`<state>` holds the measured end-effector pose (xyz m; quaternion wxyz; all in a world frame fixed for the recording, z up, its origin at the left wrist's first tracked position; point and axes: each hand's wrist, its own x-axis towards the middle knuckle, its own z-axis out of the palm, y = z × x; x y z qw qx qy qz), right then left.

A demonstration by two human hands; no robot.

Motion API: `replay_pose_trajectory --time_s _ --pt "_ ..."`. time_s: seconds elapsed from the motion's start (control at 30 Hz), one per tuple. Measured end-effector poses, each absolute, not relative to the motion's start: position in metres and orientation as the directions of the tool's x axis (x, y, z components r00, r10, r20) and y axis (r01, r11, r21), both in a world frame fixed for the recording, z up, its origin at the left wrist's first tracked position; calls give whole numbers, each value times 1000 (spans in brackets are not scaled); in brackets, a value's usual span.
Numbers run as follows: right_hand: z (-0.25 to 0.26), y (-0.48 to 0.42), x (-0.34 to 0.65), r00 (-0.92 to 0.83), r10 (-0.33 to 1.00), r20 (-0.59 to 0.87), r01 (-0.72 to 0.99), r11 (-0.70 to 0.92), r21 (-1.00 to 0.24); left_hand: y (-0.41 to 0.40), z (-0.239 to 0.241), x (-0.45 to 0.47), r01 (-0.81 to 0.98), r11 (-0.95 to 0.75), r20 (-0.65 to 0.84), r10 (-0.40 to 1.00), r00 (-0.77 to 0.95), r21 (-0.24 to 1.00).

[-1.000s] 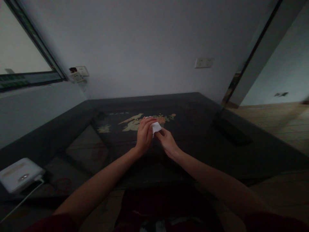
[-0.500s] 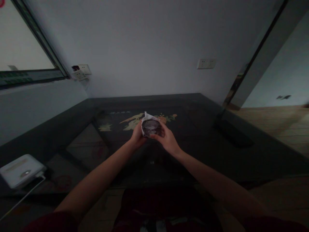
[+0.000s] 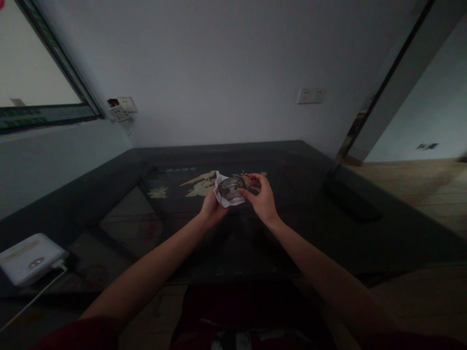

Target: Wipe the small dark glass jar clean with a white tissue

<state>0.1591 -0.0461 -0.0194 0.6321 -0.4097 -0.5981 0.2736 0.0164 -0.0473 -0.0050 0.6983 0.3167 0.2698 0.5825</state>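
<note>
My left hand is closed around the left and lower side of a dark round object partly wrapped in white paper. The round piece has a glossy, see-through look, and its exact kind is not clear in the dim light. A pointed corner of paper sticks up at its upper left. At the right edge is my right hand, fingers curled but apart. Its thumb tip touches or overlaps the round object's rim, while the other fingertips show just to the right of it.
Below the hands lies a dark glossy tabletop with a printed bird-and-flower picture. A white box with a cable stands at left. Toward the right is a dark flat object. Wall sockets are behind.
My right hand has loosened from the front of the round object and shifted right, its fingers now lifted and apart. More white paper shows along the lower edge. My left hand keeps its hold.
</note>
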Motion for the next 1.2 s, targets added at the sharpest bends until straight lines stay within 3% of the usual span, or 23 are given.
replay_pose_trajectory --time_s 0.17,0.47,0.7,0.93,1.1,1.2 --pt "-22 -48 157 124 866 484 47 483 -875 -49 -12 20 -653 75 14 991 130 754" --pt "-24 -55 151 -55 871 489 131 491 -861 -51 -15 19 -628 6 -9 1000 -2 779" --pt "-27 -48 152 -8 883 469 151 464 -873 -66 -17 29 -568 5 -16 1000 -15 823" --pt "-19 -46 153 98 897 430 1 432 -902 -63 -16 23 -452 -146 98 987 -128 880" --pt "-10 -50 154 0 944 329 -263 317 -911 -53 -19 16 -358 -211 138 966 -218 910" --pt "-10 -53 151 -49 965 257 -362 223 -905 -51 -19 11 -205 -332 291 934 -208 921"
